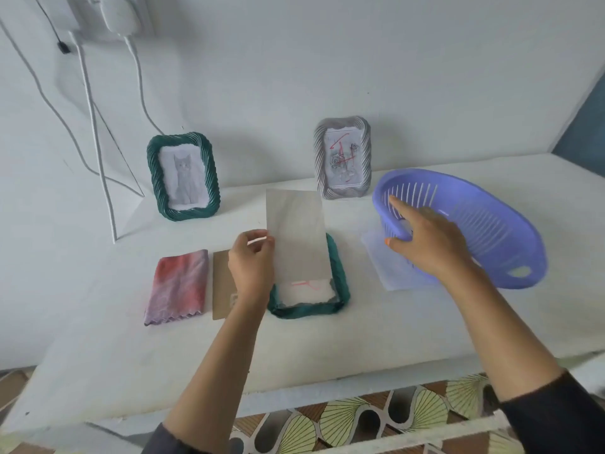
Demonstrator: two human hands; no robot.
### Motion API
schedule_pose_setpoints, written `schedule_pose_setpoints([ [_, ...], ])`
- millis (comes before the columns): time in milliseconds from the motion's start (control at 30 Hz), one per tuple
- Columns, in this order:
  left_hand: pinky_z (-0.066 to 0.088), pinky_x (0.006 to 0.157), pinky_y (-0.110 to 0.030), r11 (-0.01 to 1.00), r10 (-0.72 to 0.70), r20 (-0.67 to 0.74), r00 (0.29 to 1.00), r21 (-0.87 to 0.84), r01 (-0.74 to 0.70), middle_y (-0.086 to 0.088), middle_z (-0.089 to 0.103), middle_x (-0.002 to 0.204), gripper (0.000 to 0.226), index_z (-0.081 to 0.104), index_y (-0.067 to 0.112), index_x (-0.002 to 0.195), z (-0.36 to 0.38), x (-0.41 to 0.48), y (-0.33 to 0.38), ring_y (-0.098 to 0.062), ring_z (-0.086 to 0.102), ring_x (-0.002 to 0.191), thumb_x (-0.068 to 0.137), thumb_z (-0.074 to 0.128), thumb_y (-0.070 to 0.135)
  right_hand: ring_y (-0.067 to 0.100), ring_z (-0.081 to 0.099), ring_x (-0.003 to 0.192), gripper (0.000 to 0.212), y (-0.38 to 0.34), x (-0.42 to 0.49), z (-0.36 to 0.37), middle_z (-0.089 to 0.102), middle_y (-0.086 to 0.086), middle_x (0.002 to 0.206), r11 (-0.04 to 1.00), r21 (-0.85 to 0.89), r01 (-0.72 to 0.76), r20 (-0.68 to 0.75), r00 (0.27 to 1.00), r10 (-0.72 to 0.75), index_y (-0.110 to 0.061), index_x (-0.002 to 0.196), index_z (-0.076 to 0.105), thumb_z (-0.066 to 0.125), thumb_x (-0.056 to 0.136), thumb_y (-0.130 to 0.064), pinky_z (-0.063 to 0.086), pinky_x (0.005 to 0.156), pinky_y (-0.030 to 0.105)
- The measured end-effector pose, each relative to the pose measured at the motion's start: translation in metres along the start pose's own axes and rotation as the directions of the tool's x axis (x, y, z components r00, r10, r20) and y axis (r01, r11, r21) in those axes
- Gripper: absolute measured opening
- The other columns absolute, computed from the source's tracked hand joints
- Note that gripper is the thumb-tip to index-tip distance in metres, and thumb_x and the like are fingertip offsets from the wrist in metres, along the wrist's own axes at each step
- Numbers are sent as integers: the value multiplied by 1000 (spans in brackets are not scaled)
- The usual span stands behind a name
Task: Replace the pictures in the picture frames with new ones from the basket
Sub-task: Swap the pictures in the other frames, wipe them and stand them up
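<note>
A green frame [339,283] lies flat on the white table, a sheet with red marks [307,288] showing inside it. My left hand [250,263] pinches a grey sheet [296,234] by its left edge and holds it tilted up over that frame. My right hand [425,240] grips the near rim of the tilted purple basket [491,231], thumb under the rim, index finger stretched inside. A second green frame [183,176] with a cat picture and a grey frame [342,157] with a red-scribbled picture stand upright against the wall.
A folded pink cloth [178,286] and a brown backing board [222,283] lie left of the flat frame. A white paper [389,267] lies under the basket. White cables [95,136] hang down the wall at the left. The table's front edge [294,388] runs near me.
</note>
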State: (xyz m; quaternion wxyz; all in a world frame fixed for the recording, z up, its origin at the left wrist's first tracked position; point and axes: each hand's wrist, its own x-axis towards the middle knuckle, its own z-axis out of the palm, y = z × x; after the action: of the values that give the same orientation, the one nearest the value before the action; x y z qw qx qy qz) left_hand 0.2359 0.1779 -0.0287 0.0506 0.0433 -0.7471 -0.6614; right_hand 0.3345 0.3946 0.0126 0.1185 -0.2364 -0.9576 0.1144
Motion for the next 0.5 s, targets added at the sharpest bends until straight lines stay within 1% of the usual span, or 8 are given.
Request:
schedule_pose_setpoints([
  [33,42,57,-22,1000,-15,16,1000,-10,16,5,64,78,8,62,18,93,7,-2,2,-10,54,64,87,59,15,32,49,118,65,7,2,-3,53,10,128,999,39,-35,141,990,29,-33,143,28,60,86,-31,40,95,40],
  [67,44,59,-22,999,-28,39,999,-15,29,5,64,77,8,62,17,94,15,-6,4,-10,55,66,86,60,15,30,49,119,64,13,3,-4,54,8,127,994,94,-56,217,976,34,-34,143,27,58,87,-32,40,97,39],
  [100,46,62,-23,999,-41,62,997,-24,43,4,64,79,9,62,15,95,23,-9,5,-12,57,69,86,60,14,29,50,119,62,17,4,-4,55,7,129,988,144,-52,232,972,17,-34,143,29,57,88,-31,41,99,38],
  [167,49,67,-26,996,-70,100,993,-39,74,0,66,82,10,62,13,95,42,-17,7,-15,59,72,85,60,11,27,51,120,58,23,6,-3,55,6,132,980,197,-23,220,975,-22,-32,141,34,57,88,-29,41,101,40],
  [233,48,64,-25,996,-84,129,988,-16,87,1,64,78,14,62,12,97,62,-27,8,-13,58,68,84,58,7,27,52,120,55,28,11,-9,57,6,129,972,237,-4,205,978,-46,-31,140,37,57,88,-27,42,100,39],
  [367,44,64,-26,995,-82,199,976,75,69,-1,61,77,27,63,7,108,103,-44,7,-17,55,67,82,56,3,26,58,110,51,42,23,-20,63,11,120,935,353,29,147,985,-86,-30,136,43,57,87,-25,46,96,39],
  [433,41,61,-24,990,-112,233,966,114,88,-4,61,81,28,61,7,110,120,-51,5,-18,55,69,83,55,3,28,61,100,50,48,27,-23,65,15,112,926,376,39,149,984,-102,-29,135,44,57,87,-25,46,88,36],
  [500,44,64,-25,985,-151,239,959,114,127,-9,65,87,28,62,8,110,134,-57,2,-20,56,72,84,53,3,27,60,80,50,51,29,-25,67,20,96,915,400,53,151,981,-123,-27,135,45,57,87,-24,46,75,35],
])
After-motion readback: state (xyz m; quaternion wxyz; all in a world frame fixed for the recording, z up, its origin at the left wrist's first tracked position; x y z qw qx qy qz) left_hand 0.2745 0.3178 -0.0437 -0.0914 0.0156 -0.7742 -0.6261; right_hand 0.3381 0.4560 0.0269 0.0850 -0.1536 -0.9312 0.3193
